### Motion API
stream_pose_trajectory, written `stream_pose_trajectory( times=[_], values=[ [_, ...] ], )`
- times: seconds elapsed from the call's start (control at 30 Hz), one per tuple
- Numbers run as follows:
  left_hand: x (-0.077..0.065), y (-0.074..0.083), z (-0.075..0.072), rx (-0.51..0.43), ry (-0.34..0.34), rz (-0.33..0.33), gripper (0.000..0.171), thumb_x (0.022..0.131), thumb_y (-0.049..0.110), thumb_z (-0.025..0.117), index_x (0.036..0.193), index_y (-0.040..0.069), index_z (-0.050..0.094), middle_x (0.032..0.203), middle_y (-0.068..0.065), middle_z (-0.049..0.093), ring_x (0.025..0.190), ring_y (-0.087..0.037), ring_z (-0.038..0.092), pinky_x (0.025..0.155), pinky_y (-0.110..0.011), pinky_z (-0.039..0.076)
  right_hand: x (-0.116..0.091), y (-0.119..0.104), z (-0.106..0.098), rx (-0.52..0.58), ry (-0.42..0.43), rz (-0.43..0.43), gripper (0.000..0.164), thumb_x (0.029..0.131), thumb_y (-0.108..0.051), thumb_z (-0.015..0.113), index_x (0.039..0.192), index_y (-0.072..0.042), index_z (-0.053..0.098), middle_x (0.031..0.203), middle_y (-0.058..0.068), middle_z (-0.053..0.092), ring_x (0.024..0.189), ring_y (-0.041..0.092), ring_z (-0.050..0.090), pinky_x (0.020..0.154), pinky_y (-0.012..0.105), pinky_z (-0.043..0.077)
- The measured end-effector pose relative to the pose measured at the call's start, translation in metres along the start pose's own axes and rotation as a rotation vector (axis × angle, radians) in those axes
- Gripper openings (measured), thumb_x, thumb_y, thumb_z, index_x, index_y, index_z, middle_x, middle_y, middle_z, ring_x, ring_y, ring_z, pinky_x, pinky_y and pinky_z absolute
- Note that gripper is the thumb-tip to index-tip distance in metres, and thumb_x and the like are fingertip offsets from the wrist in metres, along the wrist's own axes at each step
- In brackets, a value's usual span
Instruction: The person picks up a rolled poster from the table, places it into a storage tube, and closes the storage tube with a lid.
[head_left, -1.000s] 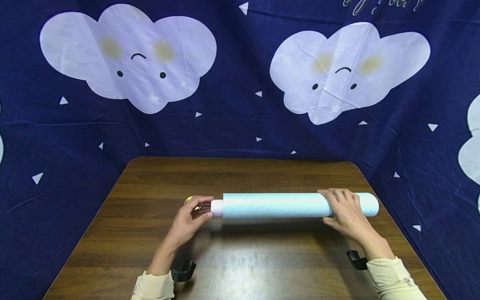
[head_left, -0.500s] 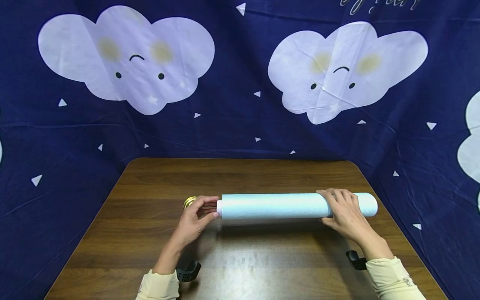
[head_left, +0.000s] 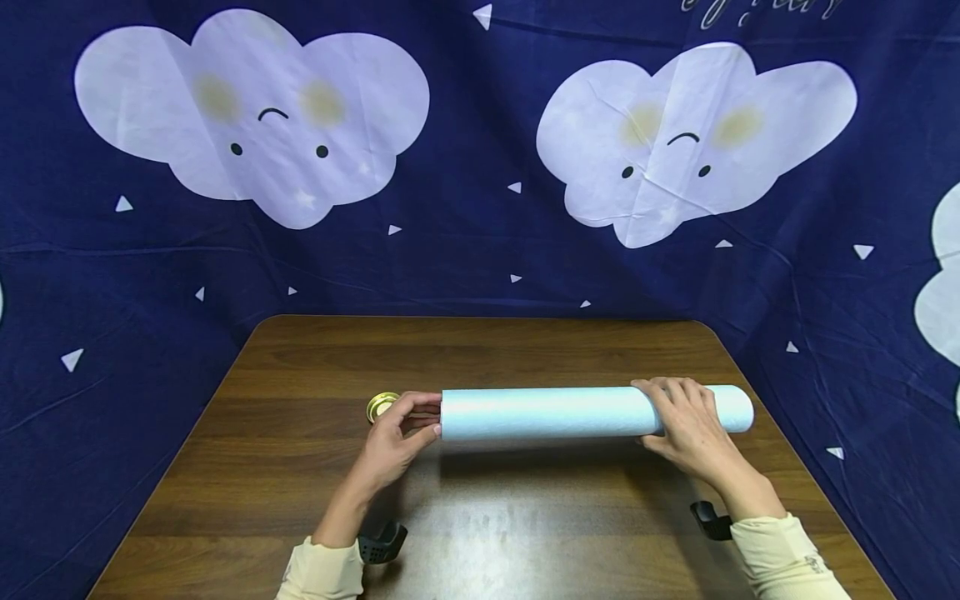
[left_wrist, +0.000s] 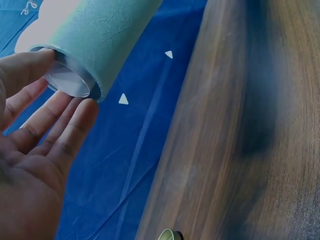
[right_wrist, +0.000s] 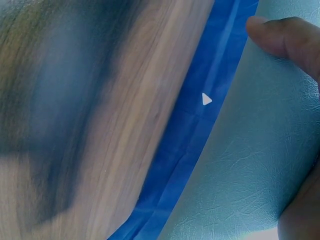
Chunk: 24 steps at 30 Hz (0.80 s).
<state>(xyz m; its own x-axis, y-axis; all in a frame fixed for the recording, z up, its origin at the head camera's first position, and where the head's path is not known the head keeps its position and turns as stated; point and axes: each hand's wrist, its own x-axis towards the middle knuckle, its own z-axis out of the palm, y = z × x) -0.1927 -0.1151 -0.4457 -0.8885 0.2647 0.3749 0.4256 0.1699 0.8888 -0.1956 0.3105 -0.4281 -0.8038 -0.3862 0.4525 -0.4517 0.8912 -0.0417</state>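
Observation:
A long light-blue tube (head_left: 540,412) with a rounded right end is held level above the wooden table, its shadow below. My right hand (head_left: 686,417) grips it near that end, fingers over the top and thumb on the near side. At the other end, my left hand (head_left: 397,437) has its fingertips right at the open mouth. Within that mouth, in the left wrist view, sits the round end of a white cylinder (left_wrist: 70,81). The left fingers reach to it and the rim, thumb opposite, fairly straight. Only the thumb (right_wrist: 285,40) and part of the right palm show in the right wrist view.
A small round gold-coloured object with a pale centre (head_left: 380,405) lies on the wooden table (head_left: 480,350) behind the left hand. Dark blue cloth (head_left: 480,167) with clouds and small triangles hangs around the table. A black strap piece (head_left: 382,543) juts from each wrist.
The white cylinder has slid right into the tube, from sticking out to hidden in the head view. My left hand has moved right with it, uncovering more of the gold object.

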Motion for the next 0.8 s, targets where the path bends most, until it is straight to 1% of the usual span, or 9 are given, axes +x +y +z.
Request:
stream_pose_trajectory(
  times=[0.2,0.6,0.8],
  values=[
    [0.0007,-0.0010,0.0019,-0.005,0.001,0.012,0.036,0.084,0.000,0.066,0.118,-0.001,0.057,0.113,-0.020,0.062,0.101,-0.019,0.063,0.087,-0.034,0.055,-0.0003,-0.0002,0.0003,0.001,0.002,-0.002,0.085,0.053,-0.018,0.089,0.128,-0.013,0.050,0.113,0.014,0.056,0.102,0.039,0.048,0.087,0.058,0.032],
    [0.0013,-0.0013,0.0028,-0.006,-0.001,0.010,0.035,0.084,-0.001,0.066,0.118,-0.001,0.057,0.113,-0.020,0.062,0.100,-0.015,0.062,0.086,-0.029,0.055,-0.0003,0.0010,0.0000,-0.008,-0.003,0.001,0.085,0.053,-0.019,0.089,0.128,-0.013,0.050,0.113,0.014,0.056,0.103,0.039,0.047,0.087,0.058,0.032],
    [0.0012,-0.0011,0.0031,0.010,0.000,0.009,0.034,0.084,0.001,0.066,0.117,0.000,0.058,0.113,-0.018,0.061,0.101,-0.025,0.063,0.085,-0.027,0.054,-0.0002,0.0012,-0.0001,-0.010,-0.004,0.001,0.085,0.053,-0.019,0.089,0.128,-0.013,0.049,0.113,0.015,0.056,0.103,0.039,0.047,0.086,0.057,0.032]
  ],
)
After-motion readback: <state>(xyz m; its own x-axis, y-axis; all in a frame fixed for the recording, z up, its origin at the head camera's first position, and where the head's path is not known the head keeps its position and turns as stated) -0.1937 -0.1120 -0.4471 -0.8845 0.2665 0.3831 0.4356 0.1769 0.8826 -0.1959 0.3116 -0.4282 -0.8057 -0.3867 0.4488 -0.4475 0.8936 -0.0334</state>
